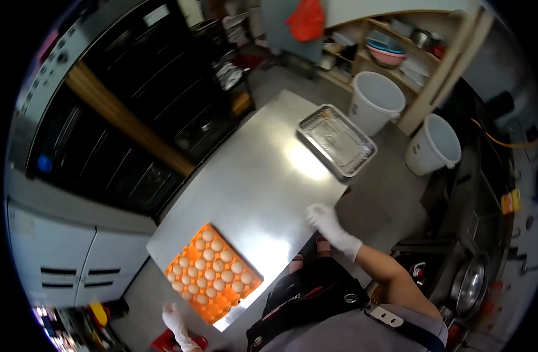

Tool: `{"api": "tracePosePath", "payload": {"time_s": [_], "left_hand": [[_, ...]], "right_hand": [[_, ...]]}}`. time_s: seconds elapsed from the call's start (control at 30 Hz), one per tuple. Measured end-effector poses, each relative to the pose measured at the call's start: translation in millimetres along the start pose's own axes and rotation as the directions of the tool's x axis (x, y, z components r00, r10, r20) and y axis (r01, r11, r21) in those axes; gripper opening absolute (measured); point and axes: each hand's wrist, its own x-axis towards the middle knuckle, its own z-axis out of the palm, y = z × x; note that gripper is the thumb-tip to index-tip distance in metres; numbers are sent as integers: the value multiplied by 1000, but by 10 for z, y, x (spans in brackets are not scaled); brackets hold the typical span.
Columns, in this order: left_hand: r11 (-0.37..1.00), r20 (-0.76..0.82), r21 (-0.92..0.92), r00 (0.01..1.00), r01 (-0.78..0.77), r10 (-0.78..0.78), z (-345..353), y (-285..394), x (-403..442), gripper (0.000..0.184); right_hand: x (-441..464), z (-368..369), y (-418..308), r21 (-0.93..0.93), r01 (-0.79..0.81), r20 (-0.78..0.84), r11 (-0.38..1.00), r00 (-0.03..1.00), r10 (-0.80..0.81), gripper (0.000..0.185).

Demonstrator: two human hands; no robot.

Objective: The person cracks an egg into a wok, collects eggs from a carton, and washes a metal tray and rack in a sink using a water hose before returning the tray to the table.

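An orange egg tray (236,293) lies on the near left part of the metal table (222,182), with several light brown eggs (208,254) in it and some empty cups. My left hand (172,317), in a white glove, is beyond the tray's lower left side, apart from it; its fingers are too small and blurred to read. At the table's right edge is my right hand (329,223), also in a white glove, fingers bent, with no object visible in it. A metal tray (337,141) rests at the table's far right corner.
Two white bins (375,102) stand on the floor beyond the table at the right. Behind them is a wooden shelf (398,35) with basins. A dark rack (134,105) lines the left side, above a white cabinet (51,246). A metal bowl (471,284) is at the right.
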Motion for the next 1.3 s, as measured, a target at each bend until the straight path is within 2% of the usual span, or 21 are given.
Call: {"api": "tracePosePath", "payload": {"time_s": [0.03, 0.07, 0.13, 0.17, 0.27, 0.33, 0.4, 0.43, 0.47, 0.53, 0.6, 0.7, 0.87, 0.93, 0.97, 1.07, 1.1, 1.13, 1.2, 1.23, 1.3], "left_hand": [[986, 56, -152, 996, 74, -66, -69, 433, 24, 38], [943, 120, -292, 984, 161, -130, -110, 994, -15, 35], [825, 88, -564, 990, -39, 107, 241, 1643, -35, 33], [818, 169, -572, 966, -67, 197, 435, 2013, -110, 33], [789, 380, -598, 816, -143, 435, 1095, 3107, -437, 32], [783, 586, -622, 651, -19, 482, 1689, 3662, -671, 33], [800, 667, -598, 526, -44, 527, 2310, 4147, -962, 32], [790, 770, -570, 483, 225, 418, 2565, 4412, -1197, 32], [757, 820, -543, 421, 362, 387, 2904, 4559, -1354, 33], [766, 858, -499, 352, 405, 374, 3418, 4812, -1610, 37], [666, 918, -395, 302, 633, 257, 3757, 5059, -1841, 41], [593, 906, -424, 329, 685, 268, 4032, 5209, -2099, 32], [541, 877, -475, 424, 694, 227, 4205, 5164, -2370, 19], [600, 819, -553, 508, 578, 266, 3944, 5394, -2585, 22], [667, 805, -568, 495, 482, 327, 3780, 5539, -2667, 22], [665, 807, -579, 448, 471, 384, 3709, 5994, -2855, 23], [692, 808, -578, 421, 432, 412, 3793, 6110, -2819, 23], [716, 811, -574, 392, 396, 434, 3886, 6225, -2804, 23], [701, 794, -608, 319, 373, 518, 4090, 6600, -2841, 24], [728, 783, -619, 314, 297, 538, 4100, 6868, -2964, 20], [759, 769, -627, 296, 176, 567, 4228, 7387, -3137, 15]], "right_hand": [[143, -390, 27, 112, -8, -175, 994, 984, 27, 9], [280, -690, -61, 0, 148, -403, 989, 905, -135, 9], [654, -1279, -39, 182, 28, -671, 983, 734, 104, 7], [805, -1465, -66, 235, 2, -683, 972, 712, 164, 9], [1154, -1783, -120, 360, -90, -651, 929, 689, 319, 14], [1369, -1884, -135, 384, -179, -575, 906, 721, 387, 17], [1592, -1969, 3, 372, -268, -530, 889, 725, 440, 17], [1671, -2001, 57, 437, -266, -495, 860, 727, 476, 16], [1712, -2026, 109, 502, -263, -458, 824, 727, 512, 16], [1525, -1959, -65, 456, -254, -433, 853, 774, 462, 15], [1342, -1895, -157, 430, -191, -420, 882, 823, 383, 14], [1108, -1916, -83, 481, -125, -325, 868, 894, 309, 8], [789, -2044, -113, 487, -60, -352, 871, 900, 259, 13], [670, -2183, -208, 538, -102, -329, 837, 889, 319, 15], [598, -2304, -285, 568, -166, -261, 806, 892, 368, 17], [298, -3012, -580, 274, -343, -15, 899, 933, 360, 17], [140, -3255, -770, -83, -172, -190, 982, 970, 154, 17], [-4, -3493, -982, -455, -40, -271, 890, 958, -95, 16], [-5, -3942, -1166, -694, 121, -324, 710, 827, -458, 12], [-27, -4180, -1428, -830, 202, -237, 520, 716, -657, 11], [132, -4619, -1704, -924, 148, -148, 352, 712, -686, 7]]}}
